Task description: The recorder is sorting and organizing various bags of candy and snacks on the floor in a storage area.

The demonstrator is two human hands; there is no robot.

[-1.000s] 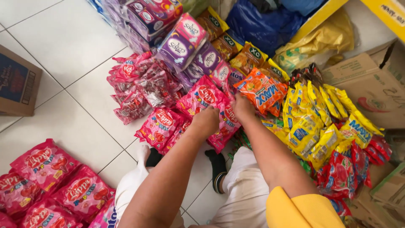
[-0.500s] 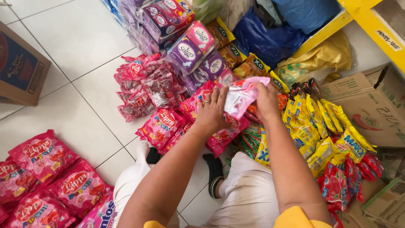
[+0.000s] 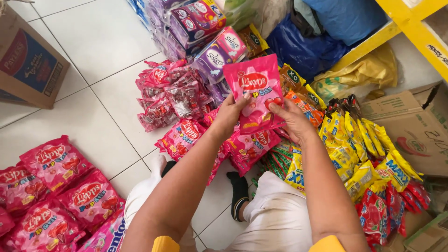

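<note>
Left hand (image 3: 229, 113) and right hand (image 3: 291, 119), each grip closed on pink candy bag (image 3: 255, 95), held upright (front facing camera) above snack packets (image 3: 354, 149) heaped on tiled floor (image 3: 102, 56)

Bare tiles (image 3: 100, 42) left — snack packs (image 3: 354, 144) crowd right.

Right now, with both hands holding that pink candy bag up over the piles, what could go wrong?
The pink bag is held only by its lower edge between the left hand and right hand, so it could flop or slip onto the pink packs below. The yellow snack packs lie close beside the right forearm, so a sideways move might knock them out of place.
</note>
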